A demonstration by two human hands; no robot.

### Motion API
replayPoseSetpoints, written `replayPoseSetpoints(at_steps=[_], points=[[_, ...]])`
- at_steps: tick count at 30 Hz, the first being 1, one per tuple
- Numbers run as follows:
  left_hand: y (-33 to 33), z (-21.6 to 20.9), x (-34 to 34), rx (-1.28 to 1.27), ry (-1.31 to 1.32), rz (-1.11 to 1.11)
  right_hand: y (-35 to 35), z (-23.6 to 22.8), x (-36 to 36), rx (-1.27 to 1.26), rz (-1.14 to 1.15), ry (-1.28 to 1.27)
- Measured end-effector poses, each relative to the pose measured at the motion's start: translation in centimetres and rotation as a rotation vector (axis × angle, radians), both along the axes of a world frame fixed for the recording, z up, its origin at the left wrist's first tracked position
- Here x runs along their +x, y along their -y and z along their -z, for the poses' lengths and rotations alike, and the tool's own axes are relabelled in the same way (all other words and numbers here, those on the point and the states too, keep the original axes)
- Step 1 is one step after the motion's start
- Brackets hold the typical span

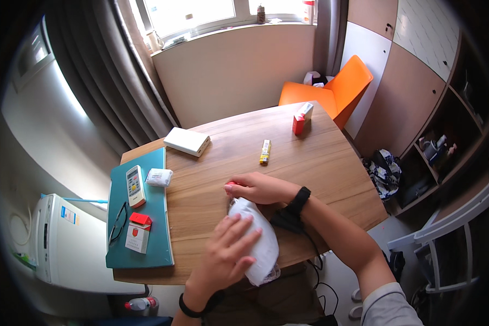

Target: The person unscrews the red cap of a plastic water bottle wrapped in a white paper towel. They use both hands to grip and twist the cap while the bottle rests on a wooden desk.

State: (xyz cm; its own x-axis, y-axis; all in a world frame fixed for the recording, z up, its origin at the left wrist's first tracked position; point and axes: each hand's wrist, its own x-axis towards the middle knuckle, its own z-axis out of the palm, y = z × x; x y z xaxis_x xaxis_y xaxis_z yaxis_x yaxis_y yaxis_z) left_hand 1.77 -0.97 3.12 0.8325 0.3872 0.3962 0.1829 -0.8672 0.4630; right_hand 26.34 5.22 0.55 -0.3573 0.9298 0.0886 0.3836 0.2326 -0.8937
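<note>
A clear plastic bottle point(274, 273) lies slanted over the near edge of the table, most of it hidden under a white cloth or tissue point(265, 247). Its neck points away from me, and its base shows at the near end. Fingers of my right hand point(263, 187) are closed round a red cap point(231, 183) at the neck; the hand covers much of the cap. My left hand point(229, 249) lies spread over the white covering, fingers apart and pressed on its top. A yellow lighter-like stick point(265, 152) lies beyond my right hand.
On the wooden table point(217, 174) are a white power bank point(187, 141), a red-and-white box point(302, 118) and a teal folder point(152, 258). The folder carries a remote point(136, 186), glasses point(118, 224), a cigarette pack point(139, 233) and a small white packet point(159, 177). Cables point(316, 261) hang at the near edge.
</note>
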Motion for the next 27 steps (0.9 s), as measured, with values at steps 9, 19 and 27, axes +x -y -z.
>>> replayPoseSetpoints(at_steps=[9, 19, 27], points=[[1.0, 0.7, 0.2, 0.084, 0.054, -0.037, 0.5, -1.3, -0.2, -0.153, 0.010, 0.063], [0.2, 2.1, -0.1, -0.024, 0.108, -0.043, 0.0, -0.8, -0.5, -0.134, 0.015, 0.078], [0.9, 2.1, -0.6, -0.019, 0.158, -0.016, 0.6, -0.6, -0.3, -0.172, 0.031, 0.015]])
